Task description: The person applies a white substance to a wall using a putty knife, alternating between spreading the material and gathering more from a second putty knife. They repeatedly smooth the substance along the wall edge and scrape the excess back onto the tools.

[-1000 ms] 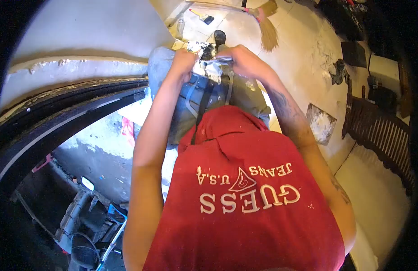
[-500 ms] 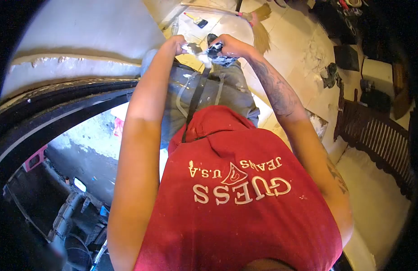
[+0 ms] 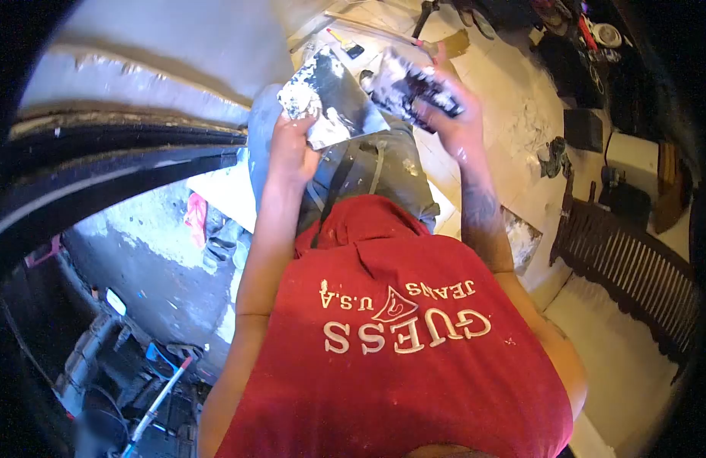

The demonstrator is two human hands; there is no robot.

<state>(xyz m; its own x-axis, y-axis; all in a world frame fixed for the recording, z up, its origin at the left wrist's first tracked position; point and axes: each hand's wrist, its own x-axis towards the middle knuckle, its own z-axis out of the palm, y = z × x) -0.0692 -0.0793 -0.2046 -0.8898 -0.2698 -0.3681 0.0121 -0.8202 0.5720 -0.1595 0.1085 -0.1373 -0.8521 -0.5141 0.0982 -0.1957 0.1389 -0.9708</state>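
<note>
My left hand (image 3: 292, 149) grips a wide flat putty blade (image 3: 334, 95) smeared with white filler, its face turned up. My right hand (image 3: 452, 114) holds a second filler-caked blade (image 3: 410, 84) close beside it, the two edges nearly touching above my grey trousers (image 3: 368, 172). Both arms are raised in front of my red top (image 3: 399, 336).
A curved wall edge with rough white filler (image 3: 139, 72) and dark bands runs at left. Far below at left lie tools and a blue-handled item (image 3: 158, 359). On the tiled floor at right are a broom (image 3: 444, 46), a small brush (image 3: 345, 42), a dark slatted piece (image 3: 628, 267) and boxes.
Both hands have risen from my lap toward the camera and moved apart. The two blades, earlier pressed together, now show their smeared faces.
</note>
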